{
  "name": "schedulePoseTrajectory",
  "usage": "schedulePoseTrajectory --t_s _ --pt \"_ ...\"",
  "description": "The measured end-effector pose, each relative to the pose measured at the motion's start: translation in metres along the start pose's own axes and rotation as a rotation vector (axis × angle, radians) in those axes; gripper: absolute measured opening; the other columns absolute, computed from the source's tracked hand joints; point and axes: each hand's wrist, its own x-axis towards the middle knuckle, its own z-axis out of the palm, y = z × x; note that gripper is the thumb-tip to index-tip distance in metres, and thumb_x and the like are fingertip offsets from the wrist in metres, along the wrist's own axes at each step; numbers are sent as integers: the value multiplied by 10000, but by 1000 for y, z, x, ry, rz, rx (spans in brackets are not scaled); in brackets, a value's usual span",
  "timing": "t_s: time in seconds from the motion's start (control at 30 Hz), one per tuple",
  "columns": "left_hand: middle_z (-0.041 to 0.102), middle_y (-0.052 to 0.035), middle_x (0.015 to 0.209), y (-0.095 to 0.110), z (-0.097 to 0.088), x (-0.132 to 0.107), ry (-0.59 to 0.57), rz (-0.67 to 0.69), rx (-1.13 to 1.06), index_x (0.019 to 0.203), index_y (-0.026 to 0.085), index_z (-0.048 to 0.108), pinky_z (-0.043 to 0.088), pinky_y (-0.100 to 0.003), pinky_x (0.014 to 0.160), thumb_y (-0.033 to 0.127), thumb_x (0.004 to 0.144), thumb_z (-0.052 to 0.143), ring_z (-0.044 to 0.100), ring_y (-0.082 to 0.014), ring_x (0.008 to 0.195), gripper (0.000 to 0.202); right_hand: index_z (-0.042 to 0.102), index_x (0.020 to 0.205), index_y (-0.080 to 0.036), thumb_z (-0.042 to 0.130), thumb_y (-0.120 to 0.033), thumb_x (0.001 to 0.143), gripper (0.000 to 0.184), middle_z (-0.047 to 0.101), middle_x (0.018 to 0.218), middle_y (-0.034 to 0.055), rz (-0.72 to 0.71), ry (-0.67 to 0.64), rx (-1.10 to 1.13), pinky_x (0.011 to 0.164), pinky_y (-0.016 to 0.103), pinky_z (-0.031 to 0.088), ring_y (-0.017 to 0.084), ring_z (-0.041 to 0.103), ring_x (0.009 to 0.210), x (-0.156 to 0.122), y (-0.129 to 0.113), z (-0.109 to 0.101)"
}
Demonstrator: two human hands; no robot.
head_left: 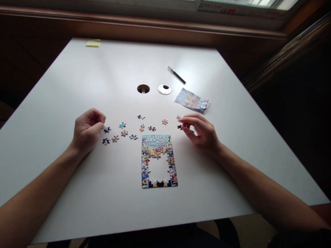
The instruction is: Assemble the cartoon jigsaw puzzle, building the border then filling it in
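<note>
My left hand rests on the table in a loose fist, and I see nothing in it. Right beside its thumb lies a dark blue puzzle piece. My right hand has its thumb and fingers curled into a pinch around a dark puzzle piece. An orange puzzle piece lies by the index fingertip, and a blue one is partly hidden under the hand. Between the hands is a partly assembled jigsaw puzzle with a "Bluey" title, its border joined around an open white middle.
Several loose puzzle pieces lie across the table above and left of the puzzle. Farther back are a creased picture sheet, a black pen, a round cable hole, its metal cover and a yellow sticky note.
</note>
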Motion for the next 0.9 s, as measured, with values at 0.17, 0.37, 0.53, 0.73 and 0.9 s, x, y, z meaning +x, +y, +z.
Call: schedulePoseTrajectory --t_s 0.17,0.37,0.53,0.73,0.9 --pt "484 18 666 0 -1 0 -4 1 7 666 173 506 307 -285 598 36 614 573 438 -124 651 161 619 1232 -258 622 -79 853 419 690 888 16 18 -68 -77 685 318 562 166 654 756 -3 5 1" --pt "485 18 666 2 0 -1 -9 3 6 666 173 508 306 -286 598 32 614 570 433 -124 654 163 581 1232 -261 602 -75 843 432 692 890 14 16 -95 -158 727 340 545 179 640 779 -2 5 2" --pt "480 18 664 1 0 -1 -11 6 5 664 175 505 306 -290 597 29 615 567 429 -125 649 165 594 1182 -242 568 -1 684 554 647 937 45 78 -25 -311 827 418 520 245 612 882 1 4 -5" --pt "482 17 670 1 0 -1 -12 4 8 668 177 507 307 -293 601 26 614 565 432 -128 654 170 621 1151 -218 500 28 692 535 618 909 52 160 -142 -289 755 371 516 212 580 792 1 12 -7" --pt "480 18 668 0 -1 -1 -12 0 7 668 177 503 301 -292 599 26 612 563 424 -127 651 172 645 1064 -212 468 -12 839 349 631 904 64 150 -88 -260 790 374 518 212 611 835 2 13 -4"
